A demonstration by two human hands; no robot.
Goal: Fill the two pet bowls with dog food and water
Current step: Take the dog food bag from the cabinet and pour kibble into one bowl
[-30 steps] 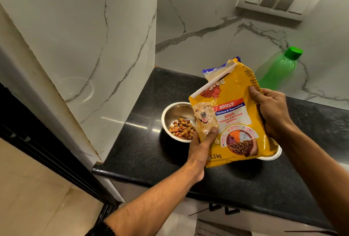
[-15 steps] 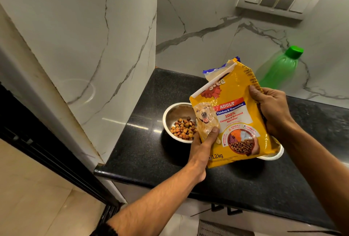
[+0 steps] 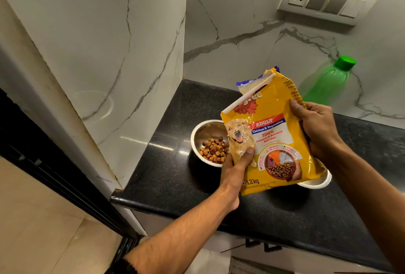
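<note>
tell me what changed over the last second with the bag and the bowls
Almost nothing. Both hands, left and right, keep their grip on the yellow dog food bag, held upright over the counter. The kibble bowl, the second bowl and the green bottle stayed put.

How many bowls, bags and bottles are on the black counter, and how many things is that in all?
Bowls: 2, the bowl with kibble and the second bowl, mostly hidden behind the bag
Bags: 1, the yellow dog food bag, held in both hands above the counter
Bottles: 1, the green bottle
Total: 4
</note>
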